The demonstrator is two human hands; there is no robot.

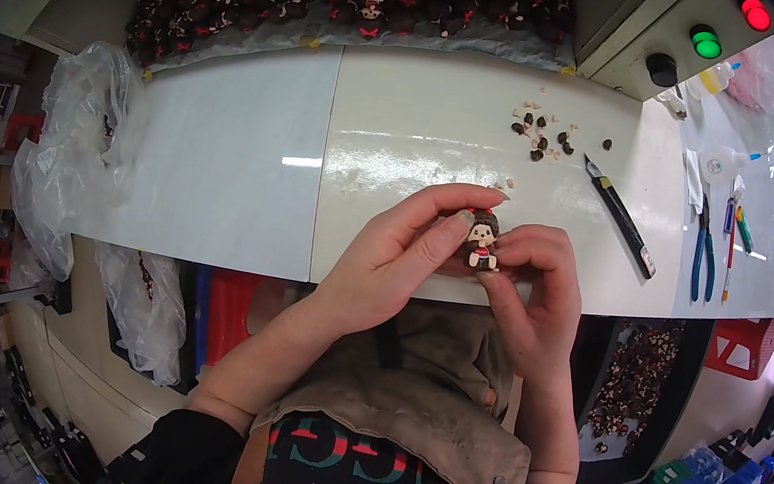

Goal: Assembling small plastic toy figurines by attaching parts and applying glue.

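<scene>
A small toy figurine [482, 242] with brown fuzzy-looking hair, a pale face and a bit of red on it is held upright over the near edge of the table. My left hand [400, 256] grips its head and side, the thumb lying against the hair. From the other side, the bent fingers and thumb of my right hand [536, 296] pinch its lower body. Beyond the hands lie several small dark brown pieces [537, 154] among pale scraps. A black utility knife [621, 218] rests to the right, blade pointing away from me.
Many similar figurines [372, 7] are heaped at the back on a grey sheet. Pliers [705, 254], thin tools and a dropper bottle [723, 166] lie at the right. Clear plastic bags [79, 143] hang at the left. A black tray [677, 389] of small parts sits below the table, right.
</scene>
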